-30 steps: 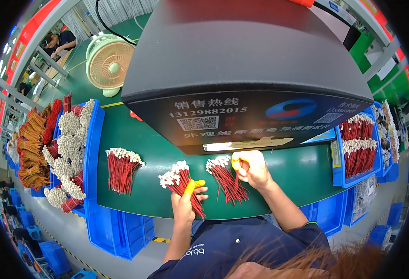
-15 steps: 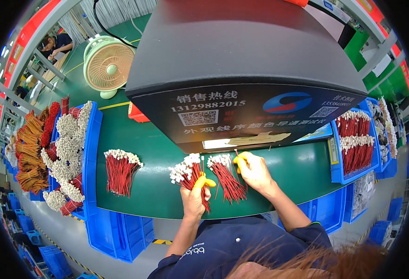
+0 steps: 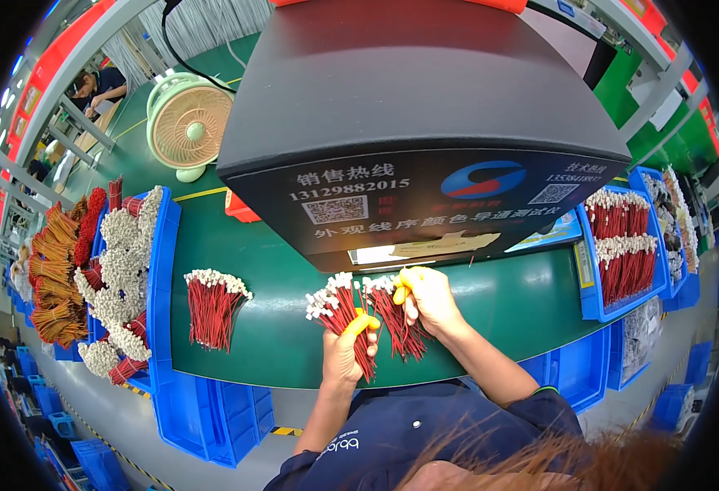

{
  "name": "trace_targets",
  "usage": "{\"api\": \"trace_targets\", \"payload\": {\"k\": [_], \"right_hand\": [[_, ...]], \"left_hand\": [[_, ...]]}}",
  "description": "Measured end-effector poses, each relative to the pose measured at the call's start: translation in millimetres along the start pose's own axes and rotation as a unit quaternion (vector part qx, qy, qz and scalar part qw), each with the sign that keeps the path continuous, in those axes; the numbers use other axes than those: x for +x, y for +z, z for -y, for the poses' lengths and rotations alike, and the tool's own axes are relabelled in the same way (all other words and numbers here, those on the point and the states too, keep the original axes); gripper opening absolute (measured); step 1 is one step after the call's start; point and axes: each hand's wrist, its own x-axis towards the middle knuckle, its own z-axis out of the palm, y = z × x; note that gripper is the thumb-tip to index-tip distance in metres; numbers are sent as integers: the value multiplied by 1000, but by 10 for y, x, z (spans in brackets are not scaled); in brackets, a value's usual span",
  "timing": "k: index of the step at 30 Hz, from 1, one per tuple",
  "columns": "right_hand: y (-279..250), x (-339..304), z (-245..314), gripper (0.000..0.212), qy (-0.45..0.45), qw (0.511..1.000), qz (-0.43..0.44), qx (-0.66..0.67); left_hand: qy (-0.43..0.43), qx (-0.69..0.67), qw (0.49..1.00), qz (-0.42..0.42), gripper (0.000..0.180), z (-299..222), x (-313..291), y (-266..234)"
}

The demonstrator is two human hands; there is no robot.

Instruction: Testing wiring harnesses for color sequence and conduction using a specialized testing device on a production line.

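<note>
Left hand [image 3: 345,353] | fingers closed around a red wire bundle [image 3: 344,321] over the green table [image 3: 498,307]; long axis ran diagonally, white connector ends pointing up-left | Right hand [image 3: 430,300] | fingers pinched on a second wire bundle [image 3: 394,317] just beside it, white ends toward the black machine [image 3: 425,123].

Just one view on my end, a head-worn fisheye looking steeply down and forward over the green bench [image 3: 277,344]. It sits close, so the forearms come in from the lower edge and the black machine housing [image 3: 425,106] fills the upper middle. Straight lines bow toward the dark round rim
</note>
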Motion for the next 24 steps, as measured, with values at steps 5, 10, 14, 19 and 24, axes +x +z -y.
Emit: {"api": "trace_targets", "payload": {"k": [5,10,14,19,24], "right_hand": [[51,-44,-76,16,-87,981,1,-176],[112,-166,-117,16,-48,979,114,-161],[42,-53,115,21,-16,988,12,-156],[-44,40,41,22,-6,997,5,-74],[-22,-8,81,20,-70,960,30,-270]], "left_hand": [[-23,-6,1000,1,14,40,34,24],[-3,-1,1000,29,13,142,46,86],[23,57,997,-44,14,131,17,125],[8,48,998,-29,13,77,-13,134],[8,38,998,-40,15,75,-3,144]]}}
